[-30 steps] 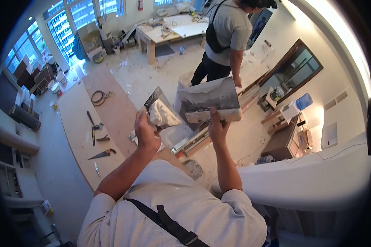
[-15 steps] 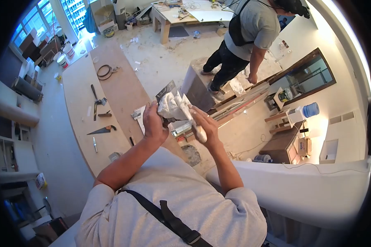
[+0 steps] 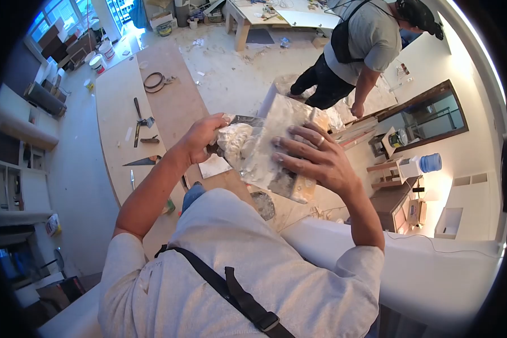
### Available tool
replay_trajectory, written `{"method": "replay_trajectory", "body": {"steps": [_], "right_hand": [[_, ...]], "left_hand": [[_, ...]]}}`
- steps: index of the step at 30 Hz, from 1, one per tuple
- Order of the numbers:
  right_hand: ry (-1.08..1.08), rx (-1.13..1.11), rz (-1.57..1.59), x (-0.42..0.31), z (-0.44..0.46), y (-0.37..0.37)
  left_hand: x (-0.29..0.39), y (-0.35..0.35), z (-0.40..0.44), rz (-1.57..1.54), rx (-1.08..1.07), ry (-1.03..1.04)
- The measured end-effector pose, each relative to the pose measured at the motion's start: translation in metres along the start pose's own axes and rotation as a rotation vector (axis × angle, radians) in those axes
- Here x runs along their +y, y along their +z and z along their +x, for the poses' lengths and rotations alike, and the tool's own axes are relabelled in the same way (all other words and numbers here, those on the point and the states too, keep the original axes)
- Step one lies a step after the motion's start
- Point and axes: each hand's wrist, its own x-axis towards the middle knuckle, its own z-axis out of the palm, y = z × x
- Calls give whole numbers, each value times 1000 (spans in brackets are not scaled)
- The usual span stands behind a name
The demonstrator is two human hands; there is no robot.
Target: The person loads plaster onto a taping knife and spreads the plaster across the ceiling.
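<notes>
My right hand (image 3: pixel 324 155) grips a wide putty knife (image 3: pixel 273 127), its fingers spread over the flat, white-smeared blade and its palm by the yellowish back edge. My left hand (image 3: pixel 203 138) is closed around a second putty knife (image 3: pixel 248 120), mostly hidden under a lump of wet white putty (image 3: pixel 235 141). The right knife's blade reaches over and touches the putty side of the left one. Both tools are held in front of my chest, above the floor.
A long board (image 3: pixel 118 107) on the left bears a hammer (image 3: pixel 139 115), a handsaw (image 3: pixel 143 161) and other tools. A co-worker (image 3: pixel 357 50) stands ahead to the right. Behind is a cluttered worktable (image 3: pixel 248 14); a blue water bottle (image 3: pixel 431 163) stands at right.
The right knife has turned from edge-on to showing its broad face, and my right hand has opened its fingers across it. My left hand has moved slightly left and up; the view has shifted.
</notes>
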Motion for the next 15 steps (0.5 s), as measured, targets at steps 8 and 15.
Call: {"method": "replay_trajectory", "body": {"steps": [8,15], "right_hand": [[-76,-198,54,2,5,16],[43,151,385,32,-5,21]], "left_hand": [[4,7,0,16,-16,-59],[-13,-33,5,-152,66,34]]}}
